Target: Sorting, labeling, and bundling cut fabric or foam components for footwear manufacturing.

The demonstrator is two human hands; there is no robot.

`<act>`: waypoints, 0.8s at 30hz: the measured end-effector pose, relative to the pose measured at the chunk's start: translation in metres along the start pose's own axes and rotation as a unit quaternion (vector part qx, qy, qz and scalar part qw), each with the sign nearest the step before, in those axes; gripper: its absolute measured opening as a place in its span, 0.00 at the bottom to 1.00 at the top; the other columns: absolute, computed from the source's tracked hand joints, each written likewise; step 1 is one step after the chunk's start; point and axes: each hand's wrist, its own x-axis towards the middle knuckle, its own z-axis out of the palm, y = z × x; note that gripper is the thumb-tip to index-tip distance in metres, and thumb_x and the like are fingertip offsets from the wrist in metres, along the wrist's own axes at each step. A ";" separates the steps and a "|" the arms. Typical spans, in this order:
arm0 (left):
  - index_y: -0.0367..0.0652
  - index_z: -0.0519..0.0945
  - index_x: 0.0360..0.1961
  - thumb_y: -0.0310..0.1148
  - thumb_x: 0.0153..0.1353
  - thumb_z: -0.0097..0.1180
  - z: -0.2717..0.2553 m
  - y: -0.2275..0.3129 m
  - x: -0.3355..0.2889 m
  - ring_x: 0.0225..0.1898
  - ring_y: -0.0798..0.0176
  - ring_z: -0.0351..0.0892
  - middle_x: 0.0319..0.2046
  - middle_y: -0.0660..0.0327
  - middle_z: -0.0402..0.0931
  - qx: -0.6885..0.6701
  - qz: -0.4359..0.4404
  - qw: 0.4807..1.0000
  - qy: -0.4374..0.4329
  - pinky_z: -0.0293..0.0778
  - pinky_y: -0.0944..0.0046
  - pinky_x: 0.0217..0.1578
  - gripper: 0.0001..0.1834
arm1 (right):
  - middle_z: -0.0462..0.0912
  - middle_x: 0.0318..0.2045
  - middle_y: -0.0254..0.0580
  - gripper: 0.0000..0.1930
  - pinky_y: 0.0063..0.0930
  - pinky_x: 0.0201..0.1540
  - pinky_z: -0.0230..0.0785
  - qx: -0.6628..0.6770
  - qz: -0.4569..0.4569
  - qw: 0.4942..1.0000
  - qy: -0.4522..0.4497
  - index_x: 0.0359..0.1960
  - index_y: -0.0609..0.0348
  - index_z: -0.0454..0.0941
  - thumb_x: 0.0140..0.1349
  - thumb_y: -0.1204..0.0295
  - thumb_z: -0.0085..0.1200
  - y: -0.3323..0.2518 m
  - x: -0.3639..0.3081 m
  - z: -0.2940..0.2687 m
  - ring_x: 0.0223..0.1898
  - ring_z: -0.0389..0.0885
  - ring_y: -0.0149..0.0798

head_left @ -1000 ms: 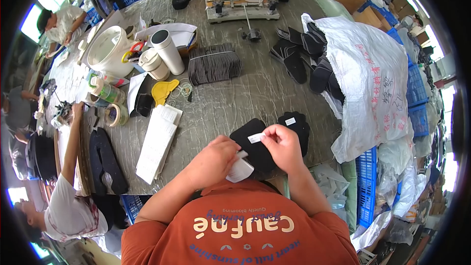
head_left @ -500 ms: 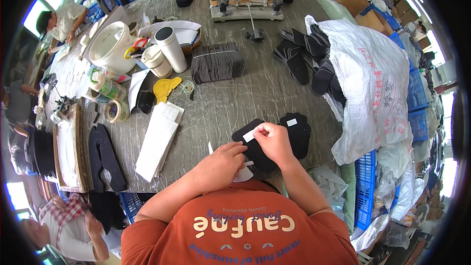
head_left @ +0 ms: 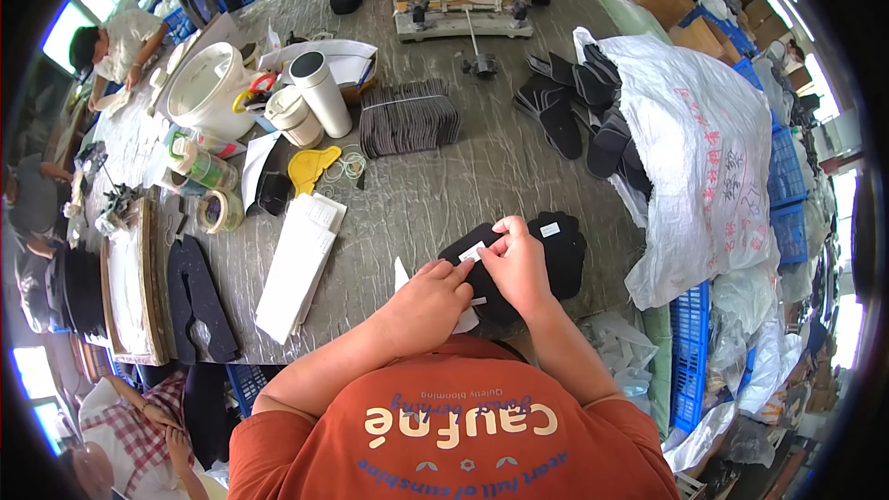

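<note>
A black, padded-looking fabric piece lies on the table in front of me, bearing a small white label. My right hand is closed at the label's right edge, its thumb on the label and the index finger curled above. From the left, my left hand touches the label's lower edge with its fingertips. White paper sticks out on both sides of that hand and appears held under it; the thumb is hidden. Right of my right hand lies a similar black piece with its own white label.
White paper strips, a yellow flat piece and a banded dark stack lie to the left and ahead. Bottles and a white bucket stand farther left. A white woven sack spills black pieces at the right.
My left hand has slid up and right to the label, the paper moving with it. My right index finger has lifted. Another person's hand has reached the black object at the far edge.
</note>
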 end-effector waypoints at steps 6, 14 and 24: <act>0.36 0.77 0.31 0.31 0.59 0.51 -0.004 0.002 0.011 0.44 0.52 0.71 0.56 0.46 0.69 0.010 -0.015 0.999 -0.032 0.67 0.55 0.49 0.08 | 0.81 0.27 0.48 0.16 0.39 0.35 0.72 -0.117 -0.027 0.993 0.013 0.37 0.61 0.71 0.49 0.74 0.64 -0.008 0.007 -0.003 0.33 0.81 0.50; 0.35 0.79 0.30 0.32 0.59 0.52 -0.008 -0.001 0.006 0.49 0.50 0.69 0.61 0.46 0.65 -0.014 -0.015 0.998 -0.061 0.66 0.55 0.53 0.10 | 0.77 0.26 0.44 0.11 0.37 0.36 0.71 -0.080 -0.105 0.990 0.053 0.28 0.62 0.73 0.49 0.74 0.64 0.012 0.011 0.000 0.33 0.78 0.48; 0.34 0.79 0.29 0.28 0.54 0.53 -0.007 0.001 -0.002 0.64 0.42 0.56 0.65 0.47 0.59 -0.037 -0.007 0.995 -0.090 0.65 0.52 0.60 0.07 | 0.77 0.25 0.48 0.08 0.34 0.32 0.70 -0.086 -0.168 0.977 0.096 0.27 0.63 0.71 0.54 0.78 0.59 0.016 0.007 0.004 0.28 0.78 0.47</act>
